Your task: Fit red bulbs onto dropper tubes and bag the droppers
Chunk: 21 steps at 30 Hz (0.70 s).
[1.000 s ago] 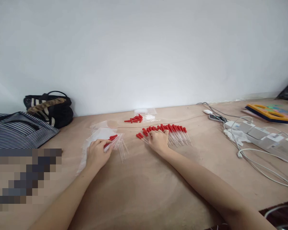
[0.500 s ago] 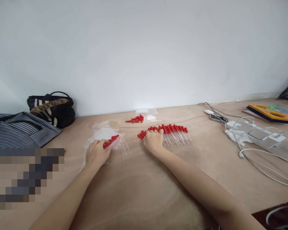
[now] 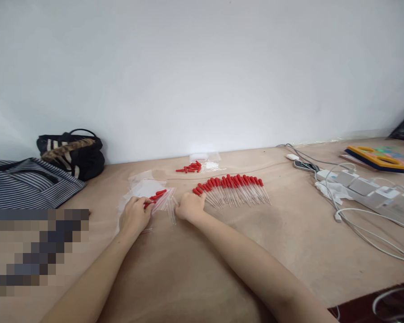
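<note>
My left hand (image 3: 134, 214) is closed, pinching a red rubber dropper bulb (image 3: 149, 203) between thumb and fingers. It rests over clear plastic bags (image 3: 139, 189). Two or so loose red bulbs (image 3: 160, 192) lie just past its fingertips. My right hand (image 3: 191, 207) is closed at the thin clear tubes (image 3: 171, 211) fanned out beside the bags; its fingertips are mostly hidden, so what they grip does not show. To its right lies a row of droppers (image 3: 235, 190), red bulbs on clear tubes, bulbs pointing away from me.
Farther back, a pile of red bulbs (image 3: 190, 168) lies by a clear bag of tubes (image 3: 212, 164). On the right are a power strip with chargers (image 3: 366, 188), white cables and a yellow-and-blue object (image 3: 379, 159). A striped bag (image 3: 30, 184) and black bag (image 3: 87, 157) stand left.
My right hand has moved left from the row of droppers to the loose tubes, uncovering the row's left end. My left hand stays nearly in place with the red bulb.
</note>
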### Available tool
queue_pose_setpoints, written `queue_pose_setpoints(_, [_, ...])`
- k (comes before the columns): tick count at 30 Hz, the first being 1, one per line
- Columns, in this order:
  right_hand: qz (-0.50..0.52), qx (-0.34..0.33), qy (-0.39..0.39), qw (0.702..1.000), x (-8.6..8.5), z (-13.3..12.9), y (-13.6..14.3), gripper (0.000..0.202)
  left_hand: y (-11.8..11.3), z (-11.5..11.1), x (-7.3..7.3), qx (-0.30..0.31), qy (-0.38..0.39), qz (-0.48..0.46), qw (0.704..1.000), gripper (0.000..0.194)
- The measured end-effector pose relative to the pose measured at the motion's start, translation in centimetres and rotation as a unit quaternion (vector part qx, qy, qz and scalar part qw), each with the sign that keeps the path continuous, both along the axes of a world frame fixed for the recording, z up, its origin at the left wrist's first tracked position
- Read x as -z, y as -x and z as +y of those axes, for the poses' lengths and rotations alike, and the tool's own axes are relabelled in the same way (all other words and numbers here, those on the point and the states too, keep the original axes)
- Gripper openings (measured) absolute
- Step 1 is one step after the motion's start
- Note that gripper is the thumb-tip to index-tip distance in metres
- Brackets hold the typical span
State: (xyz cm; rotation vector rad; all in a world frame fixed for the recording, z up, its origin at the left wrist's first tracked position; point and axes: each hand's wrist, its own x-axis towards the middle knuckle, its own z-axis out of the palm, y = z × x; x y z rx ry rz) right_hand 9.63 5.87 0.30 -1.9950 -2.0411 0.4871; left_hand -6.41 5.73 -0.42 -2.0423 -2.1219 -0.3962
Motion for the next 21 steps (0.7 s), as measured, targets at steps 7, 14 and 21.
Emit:
queue_pose_setpoints(7, [-0.004, -0.009, 0.003, 1.0, 0.1, 0.3, 0.4, 0.019, -0.5, 0.0, 0.2, 0.034, -0.115, 0.032, 0.992, 0.022])
queue_pose_setpoints(14, [0.043, -0.072, -0.071, 0.994, -0.7, -1.6, -4.9, 0.022, -3.9, -2.0, 1.0, 0.215, -0.105, -0.225, 0.944, 0.019])
queue_pose_setpoints(21, [0.231, -0.17, -0.187, 0.94, 2.4, -5.2, -13.7, 0.008, -8.2, -5.1, 1.3, 0.347, -0.005, -0.286, 0.893, 0.018])
